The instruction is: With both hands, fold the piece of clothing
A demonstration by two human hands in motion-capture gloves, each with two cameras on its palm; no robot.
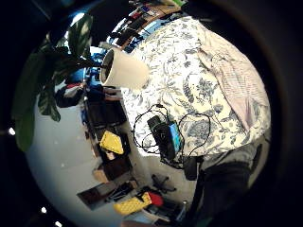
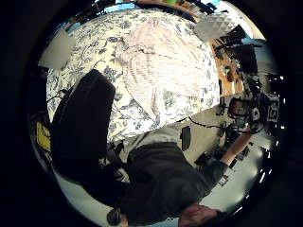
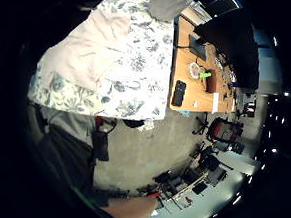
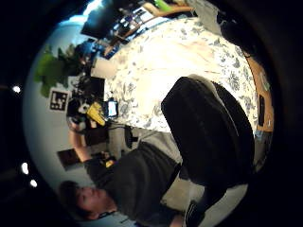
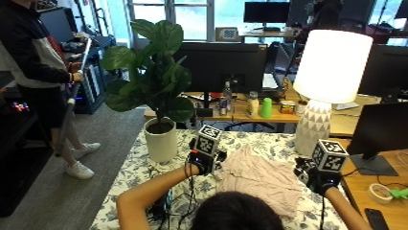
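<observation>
A pale pink garment (image 5: 261,177) lies crumpled and spread on the floral tablecloth (image 5: 143,177), between my two hands. My left hand (image 5: 201,164) is lifted above the cloth at the garment's left edge and holds nothing. My right hand (image 5: 319,181) hovers beside the garment's right edge, also holding nothing. Both palm cameras see the garment (image 2: 161,66) (image 3: 89,50) from some way off, lying flat on the table. A black gloved thumb (image 2: 83,127) crosses the left thumb side view, and another (image 4: 208,137) crosses the right thumb side view.
A potted plant (image 5: 161,143) stands at the table's back left and a white lamp (image 5: 328,72) at the back right. A small device with looped cables (image 1: 165,135) lies near the front left edge. A wooden desk at the right holds a phone (image 5: 374,218) and a tape roll (image 5: 380,192).
</observation>
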